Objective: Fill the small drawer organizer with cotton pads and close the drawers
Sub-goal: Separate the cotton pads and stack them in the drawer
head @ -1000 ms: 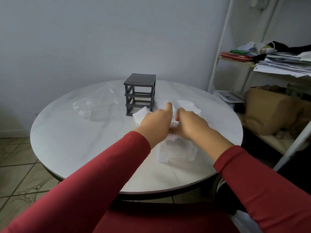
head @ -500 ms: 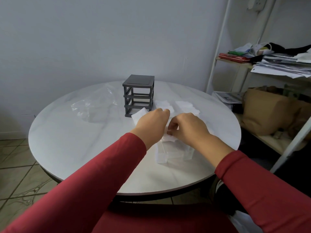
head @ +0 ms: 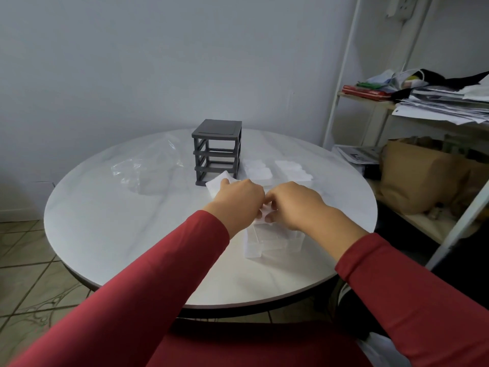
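The dark grey organizer frame stands on the round white table with its drawer slots empty. A clear plastic drawer lies in front of me. My left hand and my right hand meet just above it, both pinching white cotton pads at the drawer's far edge. Loose pads stick out behind my left hand. Two further stacks of cotton pads lie to the right of the frame.
A crumpled clear plastic bag lies left of the frame. A white metal shelf with papers and a brown paper bag stands to the right of the table. Tiled floor shows at the lower left.
Both hands have drawn back toward me, from beside the pad stacks to above the clear drawer, with cotton pads pinched between them.
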